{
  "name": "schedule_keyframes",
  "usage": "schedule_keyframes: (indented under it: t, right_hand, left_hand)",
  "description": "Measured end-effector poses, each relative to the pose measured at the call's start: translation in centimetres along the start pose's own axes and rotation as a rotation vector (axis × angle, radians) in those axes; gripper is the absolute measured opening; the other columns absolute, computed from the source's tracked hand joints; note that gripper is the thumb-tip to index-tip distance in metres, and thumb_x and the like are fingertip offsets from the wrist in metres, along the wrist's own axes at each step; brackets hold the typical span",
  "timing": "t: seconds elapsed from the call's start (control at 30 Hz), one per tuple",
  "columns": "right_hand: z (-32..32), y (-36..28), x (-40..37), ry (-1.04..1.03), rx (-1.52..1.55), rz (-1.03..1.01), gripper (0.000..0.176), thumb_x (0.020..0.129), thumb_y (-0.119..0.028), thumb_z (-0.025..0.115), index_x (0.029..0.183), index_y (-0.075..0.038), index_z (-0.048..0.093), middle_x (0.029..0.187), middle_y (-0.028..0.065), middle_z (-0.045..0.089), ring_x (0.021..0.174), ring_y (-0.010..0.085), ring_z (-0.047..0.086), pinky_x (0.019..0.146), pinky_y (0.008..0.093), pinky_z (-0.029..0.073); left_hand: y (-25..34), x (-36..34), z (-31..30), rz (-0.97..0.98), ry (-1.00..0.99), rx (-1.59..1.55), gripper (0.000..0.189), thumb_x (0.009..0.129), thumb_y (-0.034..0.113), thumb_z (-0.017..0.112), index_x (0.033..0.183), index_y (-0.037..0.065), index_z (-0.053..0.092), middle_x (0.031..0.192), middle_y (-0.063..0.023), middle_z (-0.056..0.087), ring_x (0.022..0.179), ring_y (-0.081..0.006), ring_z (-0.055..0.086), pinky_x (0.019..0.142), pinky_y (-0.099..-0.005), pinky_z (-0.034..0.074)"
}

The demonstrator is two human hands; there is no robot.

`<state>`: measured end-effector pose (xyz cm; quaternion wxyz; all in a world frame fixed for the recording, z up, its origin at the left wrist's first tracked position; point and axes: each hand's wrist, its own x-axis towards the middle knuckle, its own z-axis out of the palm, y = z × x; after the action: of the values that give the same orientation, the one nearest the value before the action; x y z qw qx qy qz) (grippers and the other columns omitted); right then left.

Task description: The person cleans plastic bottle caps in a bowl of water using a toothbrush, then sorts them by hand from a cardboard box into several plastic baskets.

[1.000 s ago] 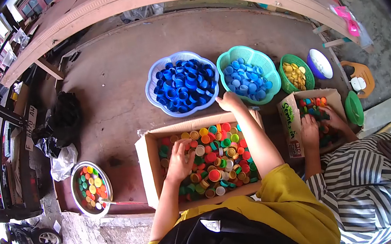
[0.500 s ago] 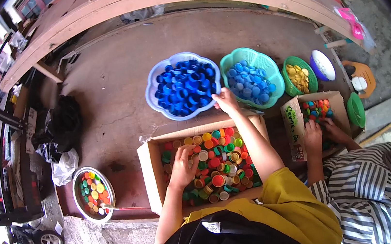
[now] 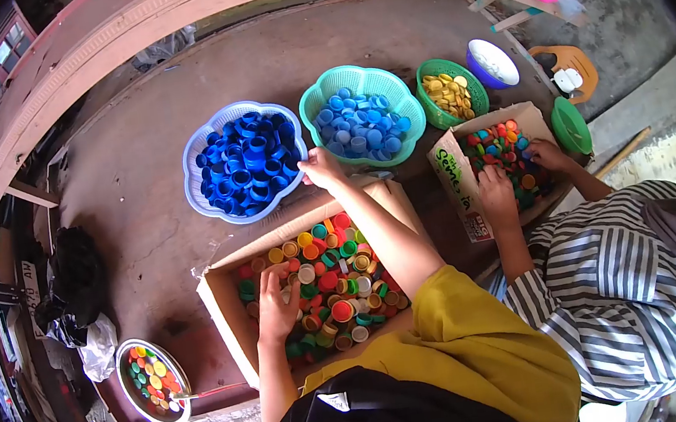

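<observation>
My left hand [image 3: 279, 307] is low in a cardboard box [image 3: 227, 322] of mixed bottle caps [image 3: 338, 283], mostly red, orange, green, yellow and beige. Its fingers are apart and slightly bent, touching the caps. My right hand [image 3: 319, 169] reaches across the box to the lavender plastic basket [image 3: 193, 182], its fingers closed on the right rim. That basket holds a heap of dark blue caps [image 3: 244, 163]. To its right, a mint-green basket [image 3: 409, 101] holds light blue caps [image 3: 362, 128].
A co-worker in a striped top [image 3: 617, 286] works with both hands in a smaller cardboard box [image 3: 460, 187] of caps. Behind it stand a green basket of yellow caps [image 3: 449, 96] and a white-and-purple bowl [image 3: 497, 65]. A metal bowl [image 3: 126, 385] of caps sits at front left.
The view has turned, so the table's contents appear shifted left. My right hand stays at the lavender basket's rim, and my left hand stays among the caps in the box.
</observation>
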<state>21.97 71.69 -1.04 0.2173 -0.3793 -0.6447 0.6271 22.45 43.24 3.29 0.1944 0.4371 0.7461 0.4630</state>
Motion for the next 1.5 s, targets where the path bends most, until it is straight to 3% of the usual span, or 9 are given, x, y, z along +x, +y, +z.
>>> schedule_keyframes:
  t: [0.33,0.43,0.5,0.57,0.7,0.77,0.9,1.23,1.5]
  right_hand:
    - [-0.4,-1.0,0.1,0.007,-0.075,0.226,0.024,0.083,-0.018,0.061,0.096,0.002,0.057,0.081,0.0112,0.064,0.065,0.0198,0.064,0.054,0.0312,0.054]
    - [-2.7,-1.3,-1.0,0.017,-0.811,-0.237,0.027,0.081,-0.025,0.059,0.091,0.000,0.059,0.079,0.0181,0.065,0.065,0.0305,0.064,0.060,0.0415,0.053]
    - [-6.2,-4.6,-3.8,0.021,-0.810,-0.068,0.035,0.079,-0.034,0.060,0.091,-0.001,0.059,0.082,0.0198,0.063,0.078,0.0360,0.062,0.072,0.0451,0.050]
    - [-10.0,-4.2,-5.3,0.291,-0.800,-0.014,0.038,0.077,-0.038,0.062,0.092,-0.003,0.058,0.085,0.0176,0.063,0.085,0.0355,0.061,0.076,0.0441,0.048]
    - [-16.3,0.3,-5.8,0.542,-0.890,0.030,0.054,0.075,-0.043,0.066,0.102,0.002,0.052,0.099,0.0215,0.058,0.092,0.0364,0.059,0.082,0.0427,0.046]
    - [-19.2,6.9,-2.9,0.563,-0.593,0.182,0.071,0.073,-0.051,0.067,0.113,0.005,0.047,0.095,0.0191,0.060,0.076,0.0240,0.064,0.062,0.0346,0.052]
    - [-18.1,2.3,-4.8,0.266,0.255,0.476,0.067,0.077,-0.044,0.066,0.124,-0.004,0.041,0.106,0.0135,0.057,0.078,0.0247,0.064,0.064,0.0320,0.054]
    - [-18.0,2.2,-4.2,0.161,0.525,0.285,0.051,0.084,-0.023,0.060,0.127,-0.009,0.037,0.118,0.0121,0.049,0.099,0.0281,0.058,0.087,0.0376,0.050]
    - [-17.5,0.0,-3.1,0.208,0.524,0.222,0.043,0.081,-0.008,0.052,0.122,-0.005,0.041,0.116,0.0104,0.052,0.103,0.0232,0.057,0.084,0.0356,0.054]
  left_hand:
    - [1.3,0.4,-0.5,-0.016,0.005,-0.076,0.036,0.076,-0.004,0.061,0.110,0.001,0.053,0.105,-0.0130,0.052,0.090,-0.0228,0.054,0.075,-0.0317,0.047]
    - [1.9,1.0,-1.9,-0.081,0.081,-0.342,0.032,0.079,-0.003,0.057,0.110,0.002,0.051,0.109,-0.0095,0.052,0.091,-0.0173,0.054,0.074,-0.0300,0.047]
    - [1.7,2.1,-4.6,-0.112,0.158,-0.318,0.031,0.082,0.000,0.056,0.112,0.003,0.049,0.110,-0.0092,0.051,0.089,-0.0156,0.053,0.076,-0.0286,0.045]
    - [0.2,4.6,-6.9,0.096,0.356,-0.251,0.031,0.084,0.004,0.057,0.113,0.004,0.048,0.113,-0.0109,0.052,0.085,-0.0155,0.052,0.078,-0.0276,0.043]
    - [-5.8,9.6,-11.1,-0.161,0.425,-0.045,0.046,0.084,0.017,0.062,0.124,0.004,0.042,0.121,-0.0140,0.051,0.095,-0.0202,0.054,0.076,-0.0293,0.045]
    - [-10.5,11.9,-10.9,-0.416,0.312,-0.042,0.055,0.085,0.022,0.061,0.129,0.001,0.034,0.119,-0.0148,0.052,0.096,-0.0234,0.056,0.071,-0.0318,0.050]
    - [-11.1,15.1,-9.8,-0.750,0.116,-0.298,0.057,0.086,0.021,0.060,0.129,0.000,0.030,0.114,-0.0156,0.054,0.090,-0.0258,0.059,0.067,-0.0335,0.052]
    - [-9.7,15.8,-8.0,-0.696,0.008,-0.734,0.043,0.089,0.008,0.046,0.128,0.004,0.029,0.117,-0.0204,0.050,0.096,-0.0350,0.059,0.080,-0.0446,0.053]
    - [-10.9,16.9,-7.6,-0.636,0.007,-0.657,0.042,0.082,-0.004,0.039,0.123,0.004,0.041,0.114,-0.0153,0.055,0.096,-0.0285,0.060,0.081,-0.0425,0.054]
